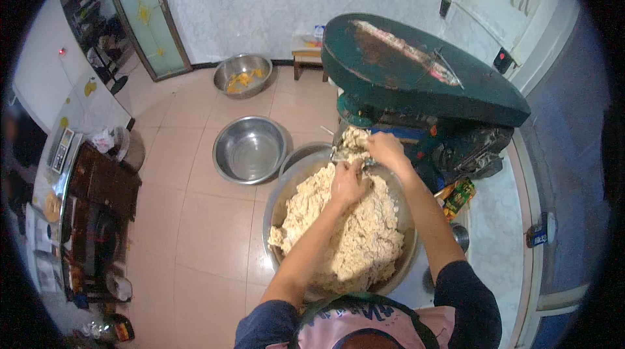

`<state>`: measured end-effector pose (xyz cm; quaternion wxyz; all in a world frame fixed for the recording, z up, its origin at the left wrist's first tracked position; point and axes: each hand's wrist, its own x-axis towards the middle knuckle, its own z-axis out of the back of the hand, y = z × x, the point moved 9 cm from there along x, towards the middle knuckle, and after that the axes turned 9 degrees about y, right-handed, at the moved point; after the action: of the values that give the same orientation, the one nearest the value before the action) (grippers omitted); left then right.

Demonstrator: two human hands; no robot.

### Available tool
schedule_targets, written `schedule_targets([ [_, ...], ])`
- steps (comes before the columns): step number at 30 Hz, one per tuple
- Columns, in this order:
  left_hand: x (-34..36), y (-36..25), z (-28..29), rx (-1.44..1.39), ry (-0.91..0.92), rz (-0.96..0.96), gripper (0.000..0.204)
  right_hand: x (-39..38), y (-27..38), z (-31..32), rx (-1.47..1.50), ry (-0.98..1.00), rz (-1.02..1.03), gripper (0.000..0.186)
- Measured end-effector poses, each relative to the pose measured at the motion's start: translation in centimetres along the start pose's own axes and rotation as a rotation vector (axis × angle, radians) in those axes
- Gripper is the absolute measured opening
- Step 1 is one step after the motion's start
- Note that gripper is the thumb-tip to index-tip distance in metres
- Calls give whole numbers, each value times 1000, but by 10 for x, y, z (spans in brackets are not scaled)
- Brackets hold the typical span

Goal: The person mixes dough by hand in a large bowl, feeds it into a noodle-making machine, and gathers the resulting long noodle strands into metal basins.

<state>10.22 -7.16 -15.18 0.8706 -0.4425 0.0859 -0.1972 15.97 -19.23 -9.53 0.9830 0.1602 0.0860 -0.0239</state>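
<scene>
Crumbly pale dough (351, 238) fills much of a large metal basin (268, 235) in front of me. At its far edge, more dough (353, 142) is heaped at the mouth of a dark green machine (423, 82). My left hand (349, 184) has its fingers curled into dough at the far side of the basin. Just beyond it to the right, my right hand (387, 150) closes on the dough at the machine's mouth. Fingertips of both hands are partly hidden by dough.
Another metal basin (250, 150) stands on the tiled floor at the left, overlapping a partly hidden one (306, 153). Farther back, a basin (243, 75) holds orange-yellow pieces. A low wooden stool (307, 56) is by the wall. A scale (62, 150) sits on the left counter.
</scene>
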Motion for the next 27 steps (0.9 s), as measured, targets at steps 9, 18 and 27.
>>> schedule_targets([
  [9,-44,-24,-32,153,497,-318,16,28,-26,-43,-419,-46,69,8],
  [18,28,-178,202,-109,35,-489,76,27,-35,-38,-272,-1,-151,18],
  [27,62,-21,140,83,43,-169,15,-23,42,12,-160,-81,64,22],
])
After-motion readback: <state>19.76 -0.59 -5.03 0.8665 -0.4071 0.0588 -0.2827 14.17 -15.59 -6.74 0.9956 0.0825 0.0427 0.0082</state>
